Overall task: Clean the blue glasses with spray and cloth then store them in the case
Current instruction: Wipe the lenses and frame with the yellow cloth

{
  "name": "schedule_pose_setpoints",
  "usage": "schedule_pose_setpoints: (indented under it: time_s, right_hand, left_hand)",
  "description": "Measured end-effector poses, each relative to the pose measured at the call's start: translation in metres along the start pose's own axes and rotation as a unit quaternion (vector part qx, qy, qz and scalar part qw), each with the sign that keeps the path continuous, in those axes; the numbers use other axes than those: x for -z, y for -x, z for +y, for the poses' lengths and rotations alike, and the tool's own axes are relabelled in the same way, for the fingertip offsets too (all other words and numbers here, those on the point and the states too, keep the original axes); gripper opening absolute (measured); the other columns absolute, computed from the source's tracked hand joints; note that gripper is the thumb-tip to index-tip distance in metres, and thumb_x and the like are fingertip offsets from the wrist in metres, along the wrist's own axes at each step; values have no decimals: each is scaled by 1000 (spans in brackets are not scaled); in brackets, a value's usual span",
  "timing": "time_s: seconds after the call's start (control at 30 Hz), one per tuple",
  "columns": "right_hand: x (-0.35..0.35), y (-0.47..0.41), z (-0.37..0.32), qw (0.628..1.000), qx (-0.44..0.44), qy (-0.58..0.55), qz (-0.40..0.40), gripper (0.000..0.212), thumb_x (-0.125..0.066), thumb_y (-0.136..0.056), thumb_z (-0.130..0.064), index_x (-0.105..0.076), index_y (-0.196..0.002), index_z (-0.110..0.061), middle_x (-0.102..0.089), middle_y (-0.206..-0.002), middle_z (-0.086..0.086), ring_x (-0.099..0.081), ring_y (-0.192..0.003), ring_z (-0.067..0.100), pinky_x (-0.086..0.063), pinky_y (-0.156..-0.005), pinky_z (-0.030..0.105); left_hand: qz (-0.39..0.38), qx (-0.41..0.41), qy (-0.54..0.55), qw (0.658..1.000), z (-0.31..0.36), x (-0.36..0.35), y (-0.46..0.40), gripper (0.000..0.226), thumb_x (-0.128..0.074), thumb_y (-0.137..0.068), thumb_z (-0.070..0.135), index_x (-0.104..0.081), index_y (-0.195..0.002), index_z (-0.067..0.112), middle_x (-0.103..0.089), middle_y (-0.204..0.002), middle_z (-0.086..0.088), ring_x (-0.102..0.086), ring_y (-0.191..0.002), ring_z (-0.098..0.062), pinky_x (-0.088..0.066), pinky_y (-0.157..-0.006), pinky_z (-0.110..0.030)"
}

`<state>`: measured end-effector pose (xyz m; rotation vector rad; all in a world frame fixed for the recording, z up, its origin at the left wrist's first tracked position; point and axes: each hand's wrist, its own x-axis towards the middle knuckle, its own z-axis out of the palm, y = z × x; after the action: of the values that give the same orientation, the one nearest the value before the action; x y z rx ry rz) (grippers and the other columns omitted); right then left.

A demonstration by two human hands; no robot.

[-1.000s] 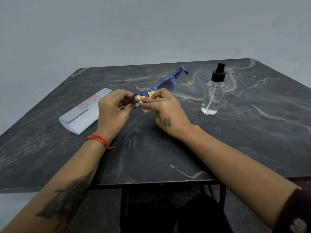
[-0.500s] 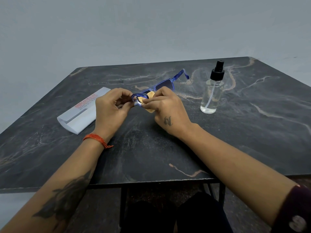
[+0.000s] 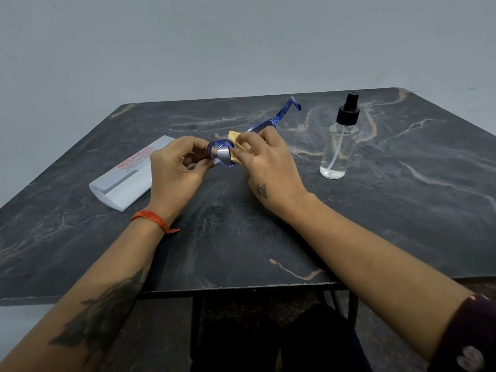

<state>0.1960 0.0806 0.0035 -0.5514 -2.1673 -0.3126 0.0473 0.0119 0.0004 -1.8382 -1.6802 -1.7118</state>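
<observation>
You are in the middle of the wiping: your left hand pinches one end of the blue glasses, and your right hand holds the cloth curled around the frame just beside it. A bit past your right hand, the spray bottle stands on the counter, so the spraying looks done. The case lies by your left hand, and the glasses are not in it yet.

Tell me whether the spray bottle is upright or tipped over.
Upright. The spray bottle stands on its base on the table, black nozzle on top, right of the right hand, untouched.
</observation>
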Motion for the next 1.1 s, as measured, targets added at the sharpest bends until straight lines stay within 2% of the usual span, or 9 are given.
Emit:
schedule_pose_setpoints:
  time_s: [0.03, 0.13, 0.23, 0.37, 0.5, 0.67, 0.87, 0.97, 1.1]
  right_hand:
    - [0, 0, 1, 1000, -3, 10, 9, 35, -37, -79, 2, -72, -88, 2, -69, -88, 15, -56, -68, 33, -50, -57, 35]
    - [-2, 0, 1, 1000, -10, 18, 22, 14, -62, -63, 12, -71, -70, 3, -65, -72, 14, -54, -63, 32, -47, -52, 34]
    - [-2, 1, -3, 999, -9, -28, 16, 15, -68, -53, 14, -71, -61, 1, -61, -63, 11, -53, -61, 30, -41, -50, 27]
    - [-2, 2, -7, 998, -20, -57, 9, 25, -73, -54, 12, -76, -72, -5, -64, -68, 8, -54, -64, 30, -34, -55, 23]
    - [-3, 2, -8, 997, -34, -69, -20, 31, -71, -67, 4, -75, -93, -12, -67, -89, 9, -54, -77, 33, -42, -62, 33]
    - [-5, 2, -7, 996, -57, -36, -53, 34, -69, -80, -13, -68, -111, -26, -61, -102, 7, -50, -90, 27, -43, -72, 38]
    - [-4, 2, -8, 995, -46, 40, -73, 36, -63, -83, -19, -63, -117, -32, -59, -104, 4, -49, -93, 25, -31, -71, 33]
    - [-3, 2, -8, 995, -45, 71, -46, 35, -65, -77, -17, -67, -111, -25, -62, -98, 6, -52, -86, 27, -32, -67, 34]
    - [-1, 1, -8, 985, -81, 147, -50, 32, -60, -83, -34, -66, -111, -20, -62, -99, 6, -53, -84, 25, -36, -66, 34]
  left_hand:
    - [0, -5, -6, 1000, 0, 0, 0, 18, -76, -72, 5, -66, -86, 12, -61, -81, 17, -61, -77, 8, -52, -70, -14]
    - [-6, -19, -30, 999, 0, 0, 0, 14, -75, -73, 3, -68, -84, 5, -62, -80, 2, -59, -76, 9, -51, -68, -12]
    - [1, -14, -35, 999, 0, 1, -1, 13, -73, -74, -1, -68, -84, 4, -62, -78, 2, -58, -75, 9, -51, -68, -14]
    - [9, 0, -27, 1000, 0, 2, -2, 19, -73, -73, -1, -66, -85, 12, -60, -77, 9, -59, -73, 7, -53, -67, -18]
    - [4, -1, -1, 1000, 0, 1, -1, 19, -75, -72, 3, -65, -86, 11, -62, -80, 9, -61, -77, 8, -51, -71, -12]
    - [3, 2, 3, 1000, -3, 0, -1, 17, -74, -73, -1, -67, -87, 5, -63, -84, 3, -62, -79, 9, -51, -73, -11]
    - [1, -2, 7, 1000, -6, 0, -2, 18, -74, -73, 1, -66, -87, 10, -60, -84, 15, -62, -80, 9, -51, -73, -11]
    - [4, 6, 16, 1000, -7, 0, -2, 20, -75, -73, 1, -65, -85, 13, -62, -84, 15, -63, -79, 6, -52, -74, -14]
    - [7, -12, -9, 1000, -5, 0, -1, 25, -76, -72, 1, -64, -86, 17, -61, -83, 14, -63, -78, 5, -53, -72, -14]
